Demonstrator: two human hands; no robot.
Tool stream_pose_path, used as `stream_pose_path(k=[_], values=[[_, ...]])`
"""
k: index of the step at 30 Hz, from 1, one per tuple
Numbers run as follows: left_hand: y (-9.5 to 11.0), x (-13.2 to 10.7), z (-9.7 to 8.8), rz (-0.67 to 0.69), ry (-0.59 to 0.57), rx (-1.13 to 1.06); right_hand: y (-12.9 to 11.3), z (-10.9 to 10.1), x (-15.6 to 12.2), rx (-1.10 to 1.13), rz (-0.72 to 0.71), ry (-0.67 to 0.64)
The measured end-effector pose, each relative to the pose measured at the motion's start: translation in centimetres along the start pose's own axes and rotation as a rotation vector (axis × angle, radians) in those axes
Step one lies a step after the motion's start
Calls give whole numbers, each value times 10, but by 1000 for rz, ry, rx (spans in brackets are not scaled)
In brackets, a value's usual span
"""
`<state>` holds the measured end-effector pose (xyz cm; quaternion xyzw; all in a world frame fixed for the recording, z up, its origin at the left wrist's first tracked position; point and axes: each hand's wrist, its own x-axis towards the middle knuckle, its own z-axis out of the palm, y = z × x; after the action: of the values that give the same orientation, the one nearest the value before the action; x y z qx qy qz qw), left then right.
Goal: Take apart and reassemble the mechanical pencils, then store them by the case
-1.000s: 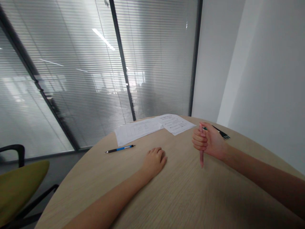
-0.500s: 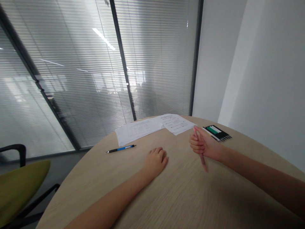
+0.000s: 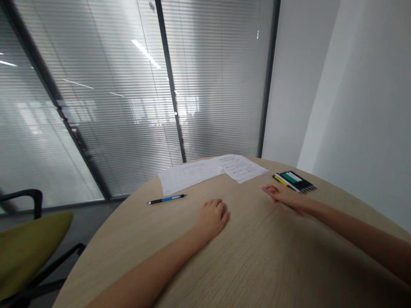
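My left hand point(image 3: 214, 217) rests palm down on the wooden table, fingers loosely bent and nothing visible in it. Beyond it, to the left, lies a blue and black pen point(image 3: 167, 199). My right hand point(image 3: 281, 194) is closed around a slim pink pen point(image 3: 265, 189). The pen lies tilted along the hand, one end past the fingers at the left and the other showing under the wrist; its middle is hidden. Just behind that hand is a flat set of several pens point(image 3: 295, 181), black, white, green and yellow, side by side.
Two overlapping printed sheets point(image 3: 189, 174) lie at the far edge of the round wooden table point(image 3: 250, 256). A green chair point(image 3: 35, 248) with black arms stands at the left. Glass panels with blinds point(image 3: 135, 128) and a white wall point(image 3: 362, 94) rise behind.
My right hand has turned, swinging the pink pen from steeply upright to a flatter tilt pointing left. My left hand stays in place on the table. The view has shifted slightly.
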<state>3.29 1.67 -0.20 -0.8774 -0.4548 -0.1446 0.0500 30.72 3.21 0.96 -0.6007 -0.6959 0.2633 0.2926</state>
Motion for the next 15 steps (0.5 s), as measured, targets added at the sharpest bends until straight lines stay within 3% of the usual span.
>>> stream_pose_path(k=[5,10,15], values=[[1,0,0,3,3,6,17,0,11,-428,-208,180],[0,1,1,3,10,11,25,6,12,-696,-257,202],[0,0,0,-1,5,4,25,1,6,-788,-270,176]])
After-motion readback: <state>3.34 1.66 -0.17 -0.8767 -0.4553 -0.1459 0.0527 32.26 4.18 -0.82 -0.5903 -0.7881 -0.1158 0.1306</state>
